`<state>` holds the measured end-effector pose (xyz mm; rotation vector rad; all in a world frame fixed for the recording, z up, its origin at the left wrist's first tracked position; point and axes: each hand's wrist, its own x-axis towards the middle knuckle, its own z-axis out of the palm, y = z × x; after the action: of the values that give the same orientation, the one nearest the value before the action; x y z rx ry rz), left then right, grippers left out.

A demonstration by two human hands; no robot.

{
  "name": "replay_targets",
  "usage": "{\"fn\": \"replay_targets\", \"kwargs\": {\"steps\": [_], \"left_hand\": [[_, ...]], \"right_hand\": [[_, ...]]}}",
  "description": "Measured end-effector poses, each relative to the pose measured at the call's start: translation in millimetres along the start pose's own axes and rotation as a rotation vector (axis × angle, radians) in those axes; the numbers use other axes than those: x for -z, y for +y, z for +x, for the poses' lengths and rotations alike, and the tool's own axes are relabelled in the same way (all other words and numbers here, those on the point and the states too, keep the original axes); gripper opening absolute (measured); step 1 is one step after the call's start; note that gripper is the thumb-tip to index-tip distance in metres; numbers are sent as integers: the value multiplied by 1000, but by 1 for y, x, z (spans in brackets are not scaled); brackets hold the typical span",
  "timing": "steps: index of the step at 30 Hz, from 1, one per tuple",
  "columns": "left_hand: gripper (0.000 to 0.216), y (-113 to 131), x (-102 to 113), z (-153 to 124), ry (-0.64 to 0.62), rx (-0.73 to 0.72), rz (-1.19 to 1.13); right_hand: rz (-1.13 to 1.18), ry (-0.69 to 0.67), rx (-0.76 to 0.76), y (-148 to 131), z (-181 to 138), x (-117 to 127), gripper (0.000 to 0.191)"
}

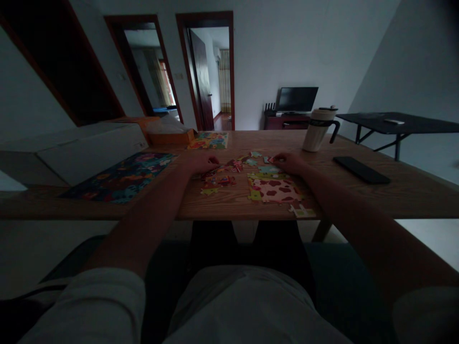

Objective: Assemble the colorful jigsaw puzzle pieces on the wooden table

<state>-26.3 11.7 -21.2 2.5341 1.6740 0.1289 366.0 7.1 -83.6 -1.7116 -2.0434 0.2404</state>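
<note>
Jigsaw puzzle pieces (222,180) lie loosely piled on the wooden table between my hands. My left hand (201,164) rests at the left edge of this pile with its fingers curled down; whatever is under the fingertips is too dark to make out. To the right, my right hand (291,163) pinches a small red and white puzzle piece (270,159) just above the partly joined puzzle (279,190), which shows a pink area with brown patches. A pale blue puzzle piece (268,169) is beside those fingers. Near the table's front edge sits a separate puzzle piece (302,210).
A dark, colourful picture sheet (122,179) and a long white box (89,148) occupy the left. Behind them are an orange box (171,138) and another picture sheet (210,140). A lidded mug (318,129) and black phone (360,169) are at the right.
</note>
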Motion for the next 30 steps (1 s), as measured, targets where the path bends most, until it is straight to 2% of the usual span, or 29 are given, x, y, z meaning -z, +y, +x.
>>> {"fn": "replay_targets", "kwargs": {"steps": [6, 10, 14, 17, 20, 30], "left_hand": [[35, -3, -2, 2, 16, -14, 14], [35, -7, -3, 4, 8, -18, -28], [35, -11, -5, 6, 0, -17, -60], [35, -11, -5, 6, -9, -14, -58], [33, -10, -4, 5, -7, -28, -79], [31, -4, -1, 0, 2, 6, -45]], "right_hand": [[95, 66, -20, 3, 3, -2, 26], [96, 122, -108, 3, 1, -3, 39], [104, 96, -159, 6, -2, 2, 48], [82, 99, -195, 7, -4, 6, 67], [160, 88, -229, 6, -2, 5, 81], [193, 133, -221, 4, -1, 0, 71]]}}
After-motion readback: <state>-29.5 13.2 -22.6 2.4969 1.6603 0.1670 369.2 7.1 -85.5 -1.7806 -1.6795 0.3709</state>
